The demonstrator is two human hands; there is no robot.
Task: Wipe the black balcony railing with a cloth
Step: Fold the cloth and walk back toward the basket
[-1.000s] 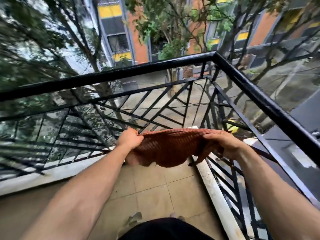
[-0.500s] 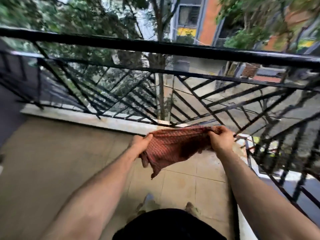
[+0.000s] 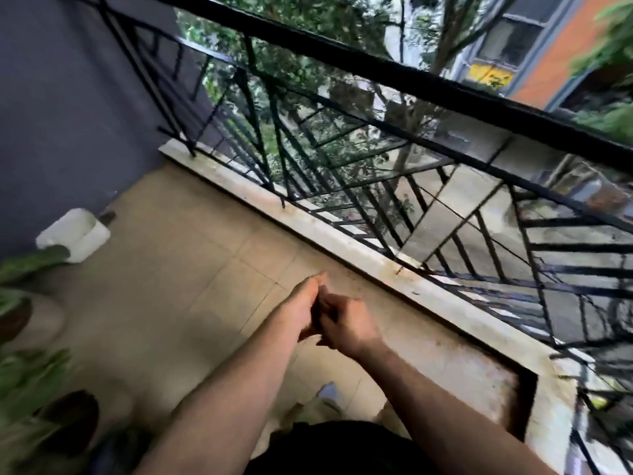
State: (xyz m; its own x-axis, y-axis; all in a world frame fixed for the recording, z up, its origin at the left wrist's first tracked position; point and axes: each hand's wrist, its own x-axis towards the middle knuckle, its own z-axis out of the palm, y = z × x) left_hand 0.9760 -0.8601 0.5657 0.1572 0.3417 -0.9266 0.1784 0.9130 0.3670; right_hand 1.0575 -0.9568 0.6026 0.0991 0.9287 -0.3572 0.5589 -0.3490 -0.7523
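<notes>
View swings left and down: the railing point(image 3: 411, 85) corner I had a second ago is gone, and a grey wall point(image 3: 68, 97) now closes off the left end. The cloth, stretched wide between the hands half a second back, is out of sight. Left hand point(image 3: 303, 305) and right hand point(image 3: 352, 325) have come together over the floor point(image 3: 178, 269), touching. Right fingers are curled and left ones point forward, with a dark sliver between the palms. I judge the cloth is bunched in there, but through the blur I can't tell what either hand actually grips.

So no wiping yet; I'd say it's being gathered into a pad. The railing is well apart from the hands, its top bar running across above and its slanted bars standing on a stained ledge point(image 3: 342, 243). Nothing stands between the hands and the rail. Off left are a white box point(image 3: 73, 234) by the wall, leafy plants point(image 3: 30, 375) and a dark pot point(image 3: 68, 419), which could crowd the reach at the wall end. There's a dark recess point(image 3: 524, 402) in the floor at right.
</notes>
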